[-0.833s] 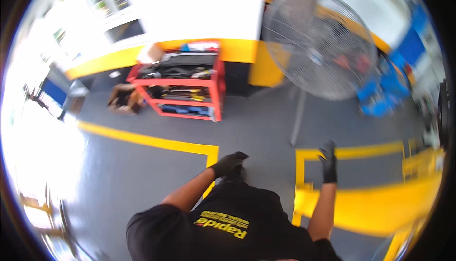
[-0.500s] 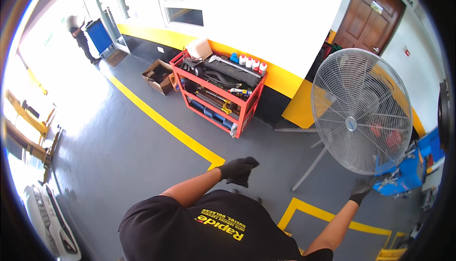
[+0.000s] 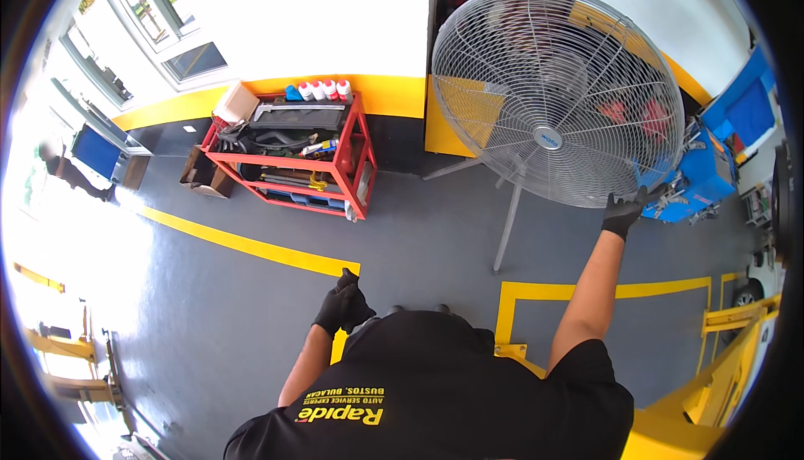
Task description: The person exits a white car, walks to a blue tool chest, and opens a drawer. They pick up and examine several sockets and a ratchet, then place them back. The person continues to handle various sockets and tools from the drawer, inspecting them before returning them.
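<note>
My left hand (image 3: 337,306), in a black glove, is low in front of my body. Its fingers are closed round something dark and limp, black on black, that I cannot make out. At the lower rim of a large pedestal fan (image 3: 550,138) is my right hand (image 3: 625,211), also in a black glove. Its fingers are spread, some up by the wire cage and one stretched to the right; whether they touch the wire is hard to tell. The fan has a round grey cage and stands on metal legs (image 3: 507,230).
A red tool trolley (image 3: 356,154) with tools and bottles stands by the wall, a cardboard box (image 3: 205,173) beside it. Blue equipment (image 3: 703,177) is behind the fan. Yellow lines (image 3: 251,240) mark the grey floor; yellow lift parts (image 3: 712,385) stand right. A person (image 3: 71,173) is far left.
My view has turned right, so the fan and trolley appear further left. My right hand has risen to the fan's lower rim with fingers spread. My left hand has drawn in closer to my body.
</note>
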A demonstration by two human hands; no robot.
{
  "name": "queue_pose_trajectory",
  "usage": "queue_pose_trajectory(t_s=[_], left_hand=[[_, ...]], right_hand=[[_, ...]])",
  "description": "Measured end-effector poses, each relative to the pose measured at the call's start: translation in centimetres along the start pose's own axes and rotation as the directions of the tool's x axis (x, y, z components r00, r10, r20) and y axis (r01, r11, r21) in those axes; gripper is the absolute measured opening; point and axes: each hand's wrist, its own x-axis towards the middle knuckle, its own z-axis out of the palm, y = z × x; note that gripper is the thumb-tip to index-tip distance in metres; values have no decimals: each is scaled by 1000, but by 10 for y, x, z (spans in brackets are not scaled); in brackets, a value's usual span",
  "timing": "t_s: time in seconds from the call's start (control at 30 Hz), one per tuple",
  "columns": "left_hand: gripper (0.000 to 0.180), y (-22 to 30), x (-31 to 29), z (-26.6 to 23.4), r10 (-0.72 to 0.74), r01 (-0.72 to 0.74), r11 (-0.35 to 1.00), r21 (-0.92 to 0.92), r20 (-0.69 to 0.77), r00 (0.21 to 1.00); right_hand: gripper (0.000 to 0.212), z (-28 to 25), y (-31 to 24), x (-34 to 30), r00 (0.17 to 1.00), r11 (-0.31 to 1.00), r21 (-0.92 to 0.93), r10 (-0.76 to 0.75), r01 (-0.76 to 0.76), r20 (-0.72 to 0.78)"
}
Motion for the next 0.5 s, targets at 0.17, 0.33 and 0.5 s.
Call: queue_pose_trajectory(t_s=[0.17, 0.33, 0.5], left_hand=[[21, 105, 50, -25, -131, 160, 980, -122, 217, 967], [17, 169, 56, -32, -505, 522, 653, -548, 199, 840], [16, 118, -11, -6, -582, 506, 550, -664, 129, 803]], right_hand=[[72, -2, -21, 6, 990, 998, -20, 61, -65, -129], [69, -48, 25, 48, 992, 990, -90, 96, -104, -81], [64, -88, 113, 8, 951, 979, -182, 141, -92, 275]])
